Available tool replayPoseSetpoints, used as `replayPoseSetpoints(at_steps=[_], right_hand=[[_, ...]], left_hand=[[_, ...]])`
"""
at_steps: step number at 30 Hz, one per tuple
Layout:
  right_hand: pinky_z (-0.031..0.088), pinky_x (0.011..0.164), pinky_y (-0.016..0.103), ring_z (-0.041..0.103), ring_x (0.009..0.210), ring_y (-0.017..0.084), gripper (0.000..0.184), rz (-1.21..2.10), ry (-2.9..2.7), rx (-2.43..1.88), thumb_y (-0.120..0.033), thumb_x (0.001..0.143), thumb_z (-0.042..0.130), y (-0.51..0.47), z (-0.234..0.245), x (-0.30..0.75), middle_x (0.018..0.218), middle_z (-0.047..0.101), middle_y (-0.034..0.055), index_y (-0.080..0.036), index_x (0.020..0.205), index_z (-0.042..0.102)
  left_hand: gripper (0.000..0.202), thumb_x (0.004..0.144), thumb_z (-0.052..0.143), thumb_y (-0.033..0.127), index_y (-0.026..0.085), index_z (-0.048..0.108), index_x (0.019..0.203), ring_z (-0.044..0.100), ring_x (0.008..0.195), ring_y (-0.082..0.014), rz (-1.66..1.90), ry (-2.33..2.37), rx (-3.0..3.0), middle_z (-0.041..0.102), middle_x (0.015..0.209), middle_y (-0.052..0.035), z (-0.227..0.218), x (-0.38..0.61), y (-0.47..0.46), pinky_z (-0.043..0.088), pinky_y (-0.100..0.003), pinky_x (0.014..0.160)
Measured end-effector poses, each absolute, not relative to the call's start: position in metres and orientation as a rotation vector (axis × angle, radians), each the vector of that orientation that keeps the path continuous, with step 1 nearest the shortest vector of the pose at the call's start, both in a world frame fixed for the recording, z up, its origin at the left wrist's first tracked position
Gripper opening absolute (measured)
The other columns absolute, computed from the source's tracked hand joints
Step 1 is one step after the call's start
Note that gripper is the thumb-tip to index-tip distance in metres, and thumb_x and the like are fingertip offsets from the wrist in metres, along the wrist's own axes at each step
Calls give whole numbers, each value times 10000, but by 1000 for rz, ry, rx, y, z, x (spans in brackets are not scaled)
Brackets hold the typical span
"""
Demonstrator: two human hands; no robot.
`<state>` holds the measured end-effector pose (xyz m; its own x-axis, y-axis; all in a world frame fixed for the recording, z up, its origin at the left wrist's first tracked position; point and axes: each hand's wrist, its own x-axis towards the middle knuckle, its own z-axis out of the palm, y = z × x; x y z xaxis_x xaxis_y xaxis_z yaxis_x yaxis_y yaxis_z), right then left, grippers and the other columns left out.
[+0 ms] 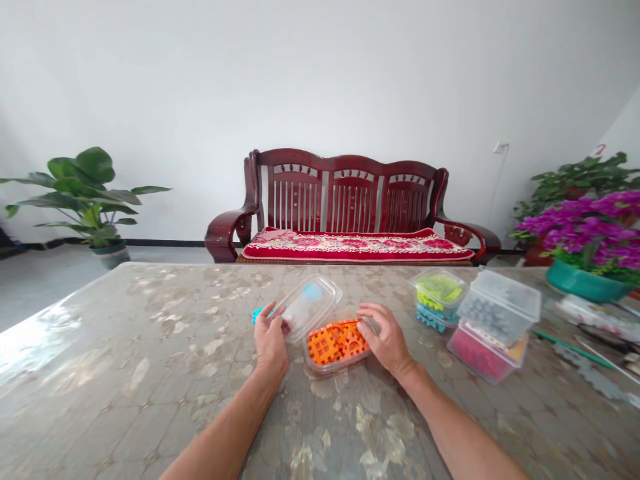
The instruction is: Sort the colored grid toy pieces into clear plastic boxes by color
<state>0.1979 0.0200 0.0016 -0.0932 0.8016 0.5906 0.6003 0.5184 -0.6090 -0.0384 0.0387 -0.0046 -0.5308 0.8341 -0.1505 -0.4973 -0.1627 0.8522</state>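
My left hand [270, 339] grips the edge of a clear plastic lid [305, 308], which is tilted up over the table. A small blue plastic piece [258, 315] shows just past my left fingers, partly hidden. My right hand [387, 339] rests on the right rim of a clear plastic box [336, 347], its fingers extended. The box holds orange interlocking waffle-shaped blocks [333, 343]. Both hands are over a glossy, patterned table cover [125, 373].
At right stand clear boxes of lime and blue pieces [437, 300], a lidded box of grey pieces [499, 305] and one of pink pieces [477, 353]. Grey pieces [590, 373] and a green stick [570, 348] lie further right. A wooden bench [350, 200] stands beyond the table.
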Motion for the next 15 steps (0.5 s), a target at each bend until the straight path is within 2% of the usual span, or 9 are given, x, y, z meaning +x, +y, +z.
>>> replayPoseSetpoints(at_steps=[4,8,15], right_hand=[[416,963,421,578,1037,243,222,234,-1975,-1166,-282,810,617,10,13,186,1052,695,63,-255,1019,685],[380,986,428,554,1080,243,248,239,-2034,-1152,-285,814,625,3,21,173,1094,690,51,-275,1054,691],[396,931,405,565,1034,238,274,249,-2029,-1273,-270,848,579,8,22,161,1097,685,46,-282,1107,668]], left_hand=[[472,603,566,132,193,544,1071,525,545,-71,1771,1108,422,574,705,53,-5,-30,35,398,-181,514],[458,598,586,157,185,555,1054,468,499,-62,1744,1123,439,517,622,80,-8,-27,34,346,-175,484],[375,598,572,141,193,560,969,525,545,-77,1767,1051,351,564,667,56,-8,-26,37,384,-194,533]])
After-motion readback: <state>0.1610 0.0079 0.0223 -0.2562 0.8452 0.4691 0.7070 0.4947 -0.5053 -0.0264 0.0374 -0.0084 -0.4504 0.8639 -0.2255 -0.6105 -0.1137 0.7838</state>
